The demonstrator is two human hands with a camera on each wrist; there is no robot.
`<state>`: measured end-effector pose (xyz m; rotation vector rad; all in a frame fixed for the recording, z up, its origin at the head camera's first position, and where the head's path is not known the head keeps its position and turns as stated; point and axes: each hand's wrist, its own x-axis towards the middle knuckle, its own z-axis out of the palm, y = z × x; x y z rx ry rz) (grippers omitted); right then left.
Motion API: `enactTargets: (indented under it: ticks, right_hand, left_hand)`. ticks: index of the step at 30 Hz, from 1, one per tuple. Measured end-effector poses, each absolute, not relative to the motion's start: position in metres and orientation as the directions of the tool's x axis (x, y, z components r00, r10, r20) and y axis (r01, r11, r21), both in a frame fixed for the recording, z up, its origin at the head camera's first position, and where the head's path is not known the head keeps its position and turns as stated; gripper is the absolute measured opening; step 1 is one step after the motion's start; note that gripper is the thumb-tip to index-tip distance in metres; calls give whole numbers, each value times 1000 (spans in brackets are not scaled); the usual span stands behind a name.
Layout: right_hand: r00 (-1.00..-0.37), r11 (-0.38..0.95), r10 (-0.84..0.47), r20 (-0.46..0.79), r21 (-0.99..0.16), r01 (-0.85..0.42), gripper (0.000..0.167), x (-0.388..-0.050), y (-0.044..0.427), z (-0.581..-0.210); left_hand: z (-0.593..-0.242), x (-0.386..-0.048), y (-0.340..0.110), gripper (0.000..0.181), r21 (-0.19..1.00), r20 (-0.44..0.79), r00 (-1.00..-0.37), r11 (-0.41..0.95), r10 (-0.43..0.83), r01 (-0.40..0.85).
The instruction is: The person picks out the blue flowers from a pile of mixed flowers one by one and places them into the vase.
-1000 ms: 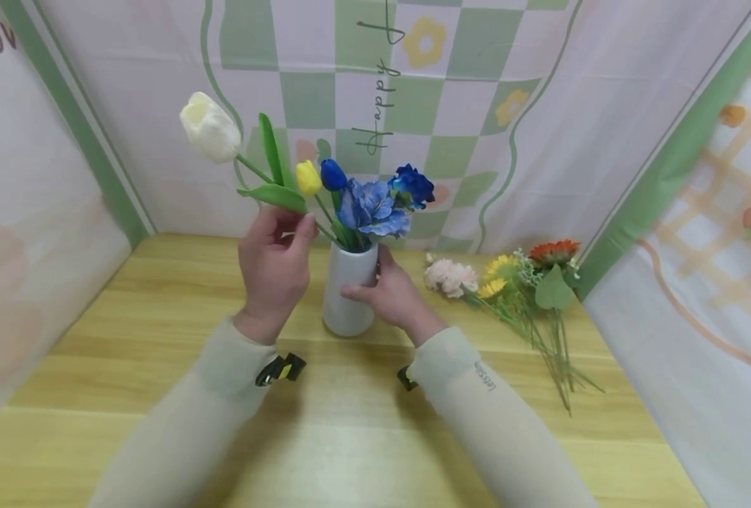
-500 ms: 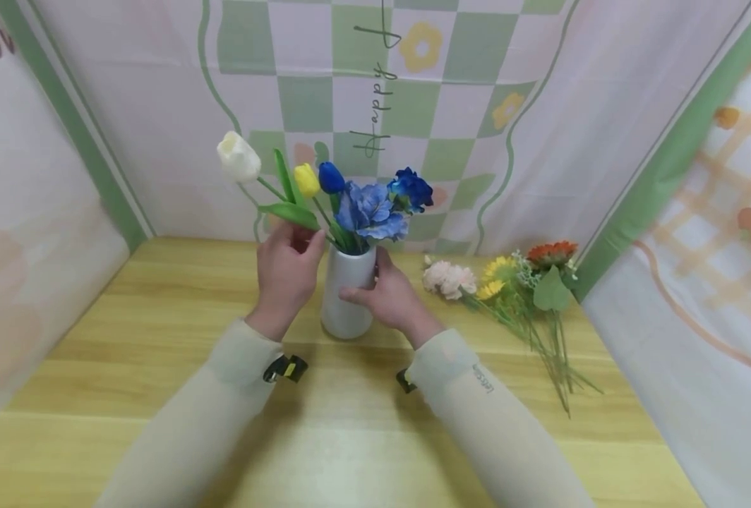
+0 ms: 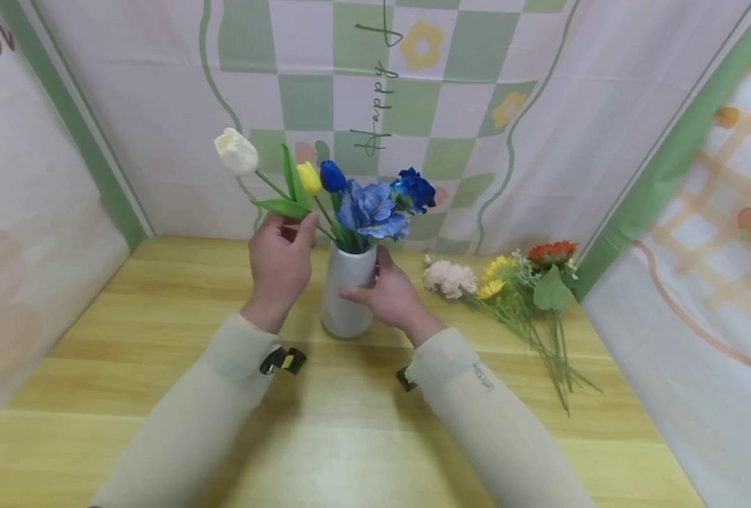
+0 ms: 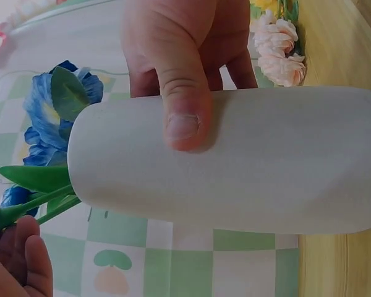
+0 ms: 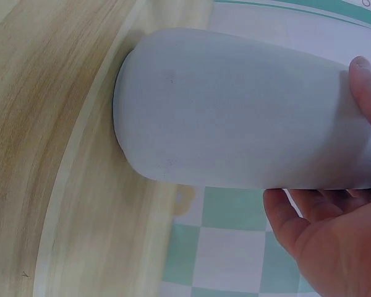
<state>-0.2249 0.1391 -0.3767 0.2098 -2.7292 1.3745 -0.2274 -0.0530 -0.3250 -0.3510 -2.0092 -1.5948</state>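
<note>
My left hand (image 3: pixel 280 264) pinches the green stem of a white tulip (image 3: pixel 236 152), just left of the vase mouth. The tulip leans left, and its stem runs down to the mouth, where its end is hidden. A white vase (image 3: pixel 346 293) stands upright on the table, gripped round its upper right side by my right hand (image 3: pixel 397 295), thumb across the front. Inside it stand a yellow tulip (image 3: pixel 308 179), a blue tulip (image 3: pixel 332 176), a light blue ruffled flower (image 3: pixel 373 210) and a dark blue flower (image 3: pixel 415 189). In the left wrist view, green stems (image 4: pixel 55 197) enter the mouth.
On the wooden table (image 3: pixel 344 437), to the right, lie pale pink flowers (image 3: pixel 449 278), yellow daisy-like flowers (image 3: pixel 495 279) and an orange-red flower (image 3: pixel 552 252), their stems pointing toward the front. A checked cloth backdrop (image 3: pixel 305 102) hangs close behind the vase.
My left hand and the white tulip have come down and right toward the vase, then shifted slightly back left. My right hand keeps its grip on the vase.
</note>
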Motion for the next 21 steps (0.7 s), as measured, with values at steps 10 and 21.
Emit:
enactTargets:
  ticks: [10,21]
  right_hand:
    - [-986,582,-91,140,-796,-167,100,-226,140,-376]
    - [-988,583,-88,128,-797,-155,101,-226,140,-375]
  left_hand:
    - [-330,-236,-47,23,860,469,-878,275,-94,430]
    - [-335,-239,-41,24,919,359,-932,187,-41,346]
